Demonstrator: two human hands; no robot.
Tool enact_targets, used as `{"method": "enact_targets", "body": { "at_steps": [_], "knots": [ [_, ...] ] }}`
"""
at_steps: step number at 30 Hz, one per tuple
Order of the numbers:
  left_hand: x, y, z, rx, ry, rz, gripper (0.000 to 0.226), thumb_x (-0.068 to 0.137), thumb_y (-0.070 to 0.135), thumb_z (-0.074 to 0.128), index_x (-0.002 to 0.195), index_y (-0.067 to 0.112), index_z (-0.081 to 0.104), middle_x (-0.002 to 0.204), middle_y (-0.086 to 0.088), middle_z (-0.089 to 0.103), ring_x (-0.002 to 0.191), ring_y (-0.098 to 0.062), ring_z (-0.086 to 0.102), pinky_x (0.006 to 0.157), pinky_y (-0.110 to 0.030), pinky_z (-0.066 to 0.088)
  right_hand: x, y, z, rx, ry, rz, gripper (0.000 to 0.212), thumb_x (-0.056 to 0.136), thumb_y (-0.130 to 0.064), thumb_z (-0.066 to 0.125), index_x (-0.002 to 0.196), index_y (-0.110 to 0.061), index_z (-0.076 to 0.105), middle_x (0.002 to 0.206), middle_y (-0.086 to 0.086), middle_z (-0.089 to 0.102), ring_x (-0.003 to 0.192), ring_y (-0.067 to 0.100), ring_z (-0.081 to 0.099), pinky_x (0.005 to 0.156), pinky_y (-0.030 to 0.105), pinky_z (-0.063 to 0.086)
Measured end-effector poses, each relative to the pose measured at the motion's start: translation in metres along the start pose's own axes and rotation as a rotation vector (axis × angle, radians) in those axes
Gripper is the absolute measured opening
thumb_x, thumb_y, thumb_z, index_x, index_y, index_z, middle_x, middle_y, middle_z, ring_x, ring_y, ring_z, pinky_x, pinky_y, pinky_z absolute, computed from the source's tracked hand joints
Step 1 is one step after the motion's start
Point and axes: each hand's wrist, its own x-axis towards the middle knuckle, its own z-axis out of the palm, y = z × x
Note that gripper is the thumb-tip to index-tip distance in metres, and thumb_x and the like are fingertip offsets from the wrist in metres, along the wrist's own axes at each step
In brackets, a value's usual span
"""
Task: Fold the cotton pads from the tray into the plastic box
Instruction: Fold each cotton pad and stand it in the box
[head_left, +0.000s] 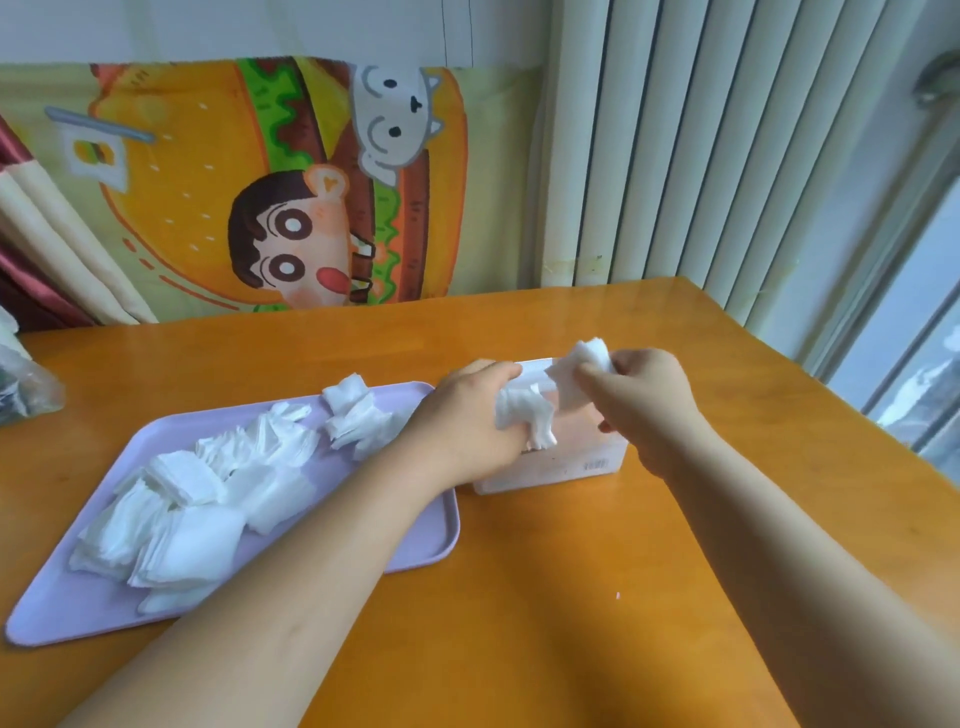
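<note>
my right hand (641, 400) pinches one cotton pad (574, 374) at its edge, and my left hand (467, 421) clutches a crumpled bunch (522, 413). they look feather-light and limp, so i'd take them by the corners. the plastic box (576, 467) sits under my fingers. the tray (421, 545) of loose pads (208, 493) lies to their left.

White cotton pads (197, 499) on lilac tray (415, 551), translucent pinkish plastic box (561, 467), orange desk (571, 597), cartoon-burger cloth (260, 182).
</note>
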Motion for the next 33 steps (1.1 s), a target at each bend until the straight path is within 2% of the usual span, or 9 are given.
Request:
{"method": "enact_targets", "body": {
  "at_steps": [4, 6, 11, 18, 21, 24, 28, 31, 33],
  "knots": [
    [0.018, -0.012, 0.016, 0.110, 0.004, 0.025, 0.051, 0.089, 0.032, 0.075, 0.138, 0.020, 0.064, 0.147, 0.005, 0.055, 0.142, -0.018, 0.043, 0.111, -0.025, 0.036, 0.028, 0.008, 0.002, -0.323, -0.024, -0.008, 0.026, 0.083, -0.019, 0.064, 0.062, -0.009, 0.051, 0.056, 0.003, 0.039, 0.051, 0.022, 0.032, 0.048, 0.025, 0.022],
    [0.021, -0.017, 0.020, 0.123, 0.008, 0.041, 0.044, 0.088, 0.028, 0.078, 0.130, 0.017, 0.069, 0.140, 0.004, 0.060, 0.139, -0.018, 0.046, 0.105, -0.020, 0.034, 0.039, 0.014, 0.012, -0.496, -0.025, -0.002, 0.025, 0.085, -0.018, 0.062, 0.066, -0.008, 0.049, 0.059, 0.002, 0.043, 0.050, 0.022, 0.035, 0.047, 0.024, 0.024],
    [0.017, -0.023, 0.021, 0.055, 0.021, 0.045, 0.038, 0.088, 0.025, 0.077, 0.125, 0.016, 0.072, 0.130, 0.002, 0.065, 0.123, -0.017, 0.057, 0.101, -0.030, 0.045, 0.047, 0.013, 0.039, -0.753, -0.017, -0.049, 0.026, 0.082, -0.002, 0.062, 0.072, -0.014, 0.042, 0.074, 0.003, 0.050, 0.055, 0.020, 0.042, 0.049, 0.025, 0.031],
    [0.011, -0.026, 0.024, 0.007, 0.038, 0.016, 0.027, 0.092, 0.024, 0.071, 0.116, 0.011, 0.073, 0.127, -0.006, 0.065, 0.120, -0.019, 0.056, 0.098, -0.039, 0.048, 0.047, 0.018, 0.043, -0.622, -0.211, -0.075, 0.033, 0.097, -0.015, 0.048, 0.066, -0.020, 0.040, 0.066, 0.001, 0.059, 0.054, 0.021, 0.053, 0.044, 0.023, 0.032],
    [0.010, -0.026, 0.027, 0.021, 0.029, 0.003, 0.026, 0.095, 0.022, 0.066, 0.117, 0.008, 0.071, 0.131, -0.008, 0.063, 0.123, -0.021, 0.054, 0.100, -0.035, 0.044, 0.045, 0.021, 0.043, -0.510, -0.291, -0.031, 0.034, 0.092, -0.002, 0.036, 0.064, -0.021, 0.033, 0.105, -0.006, 0.063, 0.066, 0.030, 0.072, 0.034, 0.021, 0.026],
    [0.000, -0.024, 0.017, 0.023, 0.009, 0.016, 0.041, 0.100, 0.028, 0.065, 0.140, 0.019, 0.062, 0.158, 0.001, 0.048, 0.148, -0.016, 0.037, 0.113, -0.022, 0.027, 0.038, 0.015, 0.041, -0.568, -0.292, -0.013, 0.033, 0.089, -0.001, 0.037, 0.065, -0.023, 0.032, 0.139, -0.011, 0.060, 0.057, 0.023, 0.054, 0.046, 0.025, 0.028],
    [-0.026, -0.030, -0.006, 0.010, 0.048, 0.012, 0.043, 0.100, 0.025, 0.064, 0.143, 0.019, 0.061, 0.159, 0.003, 0.047, 0.148, -0.015, 0.038, 0.117, -0.025, 0.029, 0.012, -0.009, 0.044, -0.828, -0.037, -0.165, 0.018, 0.081, -0.002, 0.046, 0.073, -0.018, 0.044, 0.081, 0.001, 0.057, 0.077, 0.028, 0.053, 0.055, 0.028, 0.032],
    [-0.053, -0.040, -0.022, 0.026, 0.114, 0.027, 0.031, 0.096, 0.018, 0.069, 0.126, 0.013, 0.071, 0.144, -0.001, 0.058, 0.137, -0.018, 0.047, 0.116, -0.027, 0.033, -0.010, -0.020, 0.066, -0.828, 0.080, -0.440, 0.013, 0.092, -0.012, 0.054, 0.089, -0.013, 0.067, 0.100, 0.005, 0.064, 0.101, 0.033, 0.054, 0.067, 0.035, 0.041],
    [-0.073, -0.055, -0.034, 0.132, 0.109, -0.053, 0.035, 0.096, 0.026, 0.069, 0.131, 0.019, 0.069, 0.159, -0.001, 0.045, 0.154, -0.022, 0.026, 0.122, -0.029, 0.020, -0.031, -0.030, 0.092, -0.704, -0.012, -0.536, 0.023, 0.096, -0.022, 0.053, 0.098, -0.010, 0.072, 0.108, 0.006, 0.066, 0.102, 0.033, 0.055, 0.074, 0.038, 0.046]
  ]
}}
